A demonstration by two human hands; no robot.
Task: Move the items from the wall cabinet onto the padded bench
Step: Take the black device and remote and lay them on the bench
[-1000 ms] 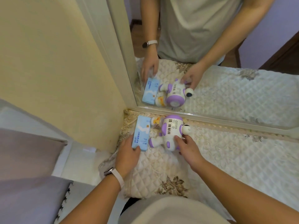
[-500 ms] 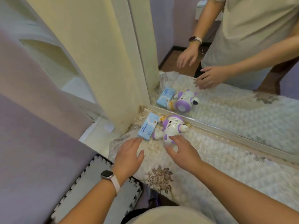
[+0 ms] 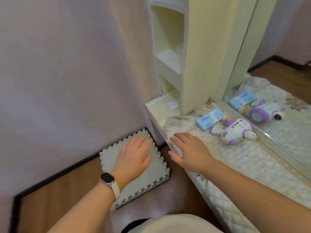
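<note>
A light blue box and a white and purple toy robot lie side by side on the quilted padded bench, close to the mirror. My right hand hovers over the bench's left end, fingers spread, holding nothing, well short of the toy. My left hand, with a watch on the wrist, is out over the grey foam mat on the floor, open and empty. The cream wall cabinet stands behind the bench's left end; the shelves I can see hold nothing.
A mirror runs along the bench's back and doubles the box and toy. A lilac wall fills the left. Wooden floor lies in front of the bench. A small white paper lies on the ledge by the cabinet.
Both hands have let go of the box and toy and drawn back to the left. The view has swung left, bringing the cabinet shelves and floor mat into sight.
</note>
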